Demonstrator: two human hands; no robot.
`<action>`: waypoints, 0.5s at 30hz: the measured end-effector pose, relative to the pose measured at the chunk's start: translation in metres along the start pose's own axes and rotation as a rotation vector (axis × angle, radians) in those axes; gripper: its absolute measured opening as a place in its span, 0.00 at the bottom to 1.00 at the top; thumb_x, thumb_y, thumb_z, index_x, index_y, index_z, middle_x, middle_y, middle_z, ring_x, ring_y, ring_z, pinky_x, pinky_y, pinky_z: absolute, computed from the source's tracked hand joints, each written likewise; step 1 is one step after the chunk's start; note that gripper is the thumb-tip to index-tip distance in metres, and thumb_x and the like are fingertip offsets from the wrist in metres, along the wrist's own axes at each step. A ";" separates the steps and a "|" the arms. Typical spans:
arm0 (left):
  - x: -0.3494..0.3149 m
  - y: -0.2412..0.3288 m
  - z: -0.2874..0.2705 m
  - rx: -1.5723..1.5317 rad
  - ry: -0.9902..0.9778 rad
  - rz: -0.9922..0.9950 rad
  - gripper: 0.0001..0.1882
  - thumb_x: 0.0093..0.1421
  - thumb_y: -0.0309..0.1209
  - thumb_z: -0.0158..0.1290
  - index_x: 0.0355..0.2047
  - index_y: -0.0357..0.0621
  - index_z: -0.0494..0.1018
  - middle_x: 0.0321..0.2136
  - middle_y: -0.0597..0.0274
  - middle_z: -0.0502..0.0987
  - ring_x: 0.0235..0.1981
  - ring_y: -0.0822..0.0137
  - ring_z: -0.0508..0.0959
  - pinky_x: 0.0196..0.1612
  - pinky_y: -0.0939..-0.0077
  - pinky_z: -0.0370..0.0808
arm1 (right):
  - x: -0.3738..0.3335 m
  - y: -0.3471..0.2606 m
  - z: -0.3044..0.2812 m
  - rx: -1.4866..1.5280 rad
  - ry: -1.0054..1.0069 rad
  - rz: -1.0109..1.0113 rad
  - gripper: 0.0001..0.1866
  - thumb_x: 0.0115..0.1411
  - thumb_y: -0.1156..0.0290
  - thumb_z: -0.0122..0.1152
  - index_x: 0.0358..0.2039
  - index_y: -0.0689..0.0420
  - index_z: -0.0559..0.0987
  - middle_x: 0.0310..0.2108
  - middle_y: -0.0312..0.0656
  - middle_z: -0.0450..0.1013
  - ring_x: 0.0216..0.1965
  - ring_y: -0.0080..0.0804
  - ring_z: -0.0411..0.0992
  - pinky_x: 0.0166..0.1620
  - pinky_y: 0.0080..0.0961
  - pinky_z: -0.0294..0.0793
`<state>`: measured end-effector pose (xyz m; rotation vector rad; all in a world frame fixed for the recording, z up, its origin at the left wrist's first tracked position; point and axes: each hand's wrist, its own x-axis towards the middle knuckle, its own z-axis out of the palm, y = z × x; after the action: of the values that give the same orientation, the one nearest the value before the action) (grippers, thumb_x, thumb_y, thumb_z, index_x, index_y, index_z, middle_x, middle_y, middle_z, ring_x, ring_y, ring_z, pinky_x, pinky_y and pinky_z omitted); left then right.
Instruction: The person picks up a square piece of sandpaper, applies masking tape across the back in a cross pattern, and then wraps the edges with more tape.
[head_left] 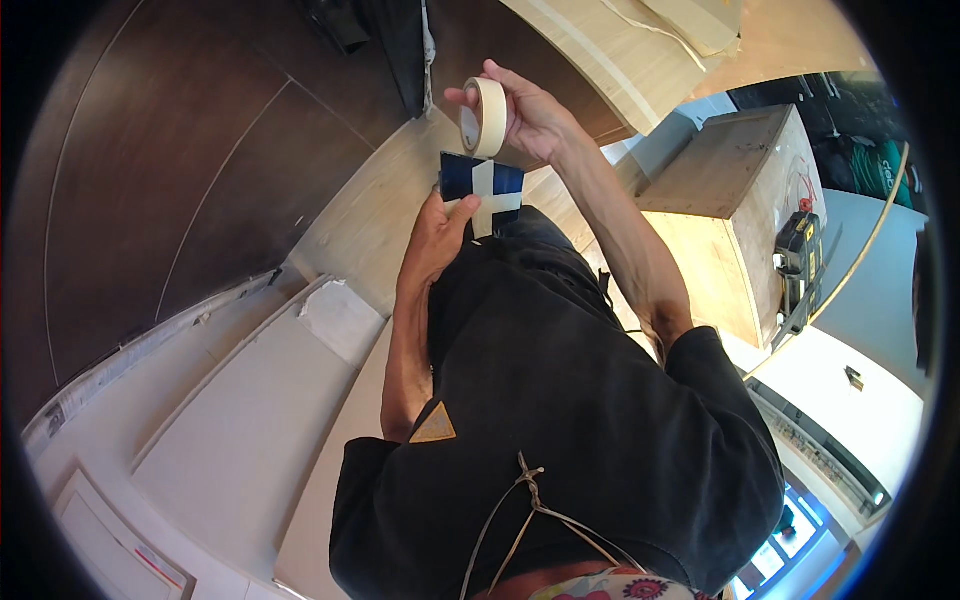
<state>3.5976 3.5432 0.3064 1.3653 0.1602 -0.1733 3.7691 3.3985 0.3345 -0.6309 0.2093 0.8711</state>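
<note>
My left hand grips a glossy dark blue, flat block-like piece by its left side, the thumb pressed over its face. Pale strips of masking tape cross that face, one running up and down, one sideways. Directly above it, my right hand holds a roll of masking tape, with fingers through and around the ring. The vertical strip lines up with the bottom of the roll; whether it is still joined to the roll I cannot tell. Both hands are out in front of my dark shirt.
Dark brown panels rise on the left, above pale boards lying lower down. To the right stands a wooden box with a black and yellow device against it. A yellowish hose curves past. A light board juts in ahead.
</note>
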 end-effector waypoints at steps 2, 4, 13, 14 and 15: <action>0.001 0.001 0.000 -0.008 0.007 -0.038 0.17 0.67 0.32 0.51 0.52 0.35 0.69 0.43 0.61 0.77 0.42 0.72 0.74 0.50 0.76 0.70 | -0.003 -0.002 0.003 0.006 0.028 -0.012 0.20 0.67 0.59 0.54 0.45 0.65 0.69 0.43 0.61 0.75 0.36 0.35 0.78 0.44 0.31 0.79; 0.002 0.001 0.000 -0.013 -0.006 -0.027 0.17 0.67 0.32 0.51 0.52 0.35 0.69 0.43 0.61 0.77 0.43 0.72 0.74 0.50 0.76 0.71 | -0.005 -0.004 0.007 0.003 0.044 -0.026 0.20 0.68 0.59 0.52 0.45 0.66 0.69 0.43 0.60 0.76 0.37 0.35 0.77 0.45 0.31 0.78; 0.009 -0.013 -0.006 -0.039 -0.011 -0.030 0.20 0.68 0.34 0.51 0.56 0.38 0.67 0.47 0.63 0.75 0.47 0.73 0.73 0.53 0.75 0.69 | -0.011 -0.009 0.022 -0.050 0.048 -0.060 0.19 0.69 0.58 0.50 0.45 0.65 0.69 0.43 0.59 0.76 0.37 0.36 0.77 0.44 0.32 0.77; 0.010 -0.014 -0.007 -0.026 -0.025 -0.027 0.20 0.68 0.34 0.51 0.56 0.38 0.67 0.47 0.63 0.75 0.47 0.73 0.73 0.54 0.75 0.69 | -0.009 -0.007 0.020 -0.036 0.029 -0.039 0.18 0.69 0.59 0.50 0.43 0.64 0.72 0.41 0.56 0.77 0.42 0.35 0.76 0.45 0.32 0.78; 0.011 -0.015 -0.008 -0.004 -0.027 -0.023 0.20 0.68 0.34 0.51 0.56 0.38 0.67 0.47 0.63 0.75 0.47 0.72 0.73 0.54 0.75 0.69 | -0.007 -0.008 0.019 -0.023 0.008 -0.021 0.18 0.70 0.59 0.49 0.40 0.63 0.74 0.38 0.53 0.78 0.46 0.35 0.76 0.46 0.31 0.79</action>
<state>3.6053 3.5474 0.2884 1.3572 0.1538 -0.2100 3.7692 3.4018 0.3555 -0.6570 0.2001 0.8519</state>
